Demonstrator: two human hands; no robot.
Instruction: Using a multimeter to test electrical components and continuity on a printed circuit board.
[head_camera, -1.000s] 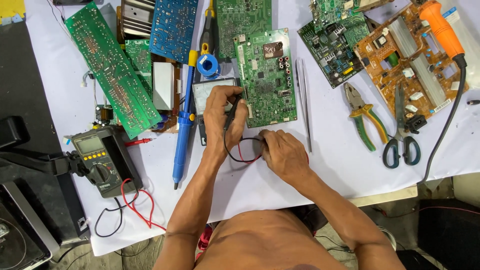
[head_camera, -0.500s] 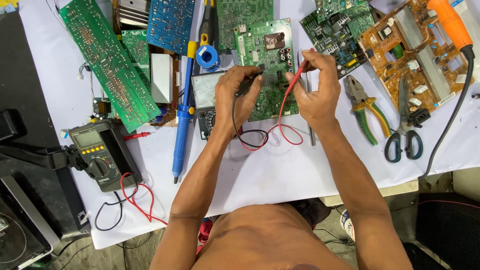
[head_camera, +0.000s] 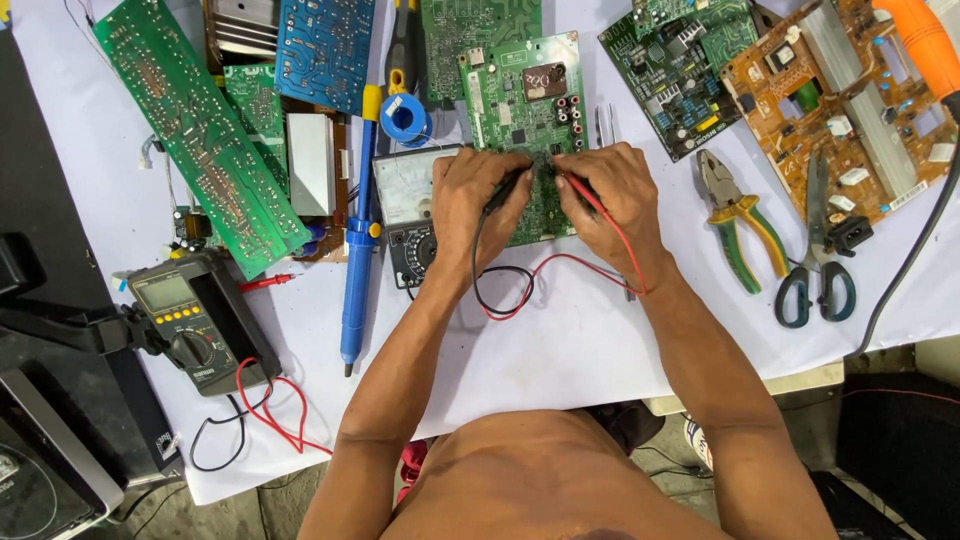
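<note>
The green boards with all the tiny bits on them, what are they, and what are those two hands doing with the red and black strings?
This picture comes from a camera worn on a person's head, looking down at a table with a white cover. The green flat boards are circuit boards, the insides of electric machines. The left hand holds a black pointed probe and the right hand holds a red pointed probe, both pressed onto the middle green circuit board. The strings are thin wires running from the probes. Around them lie a white-faced dial meter, a long blue pump tool, yellow-and-green handled pliers, dark-handled scissors and a grey digital meter.
</note>
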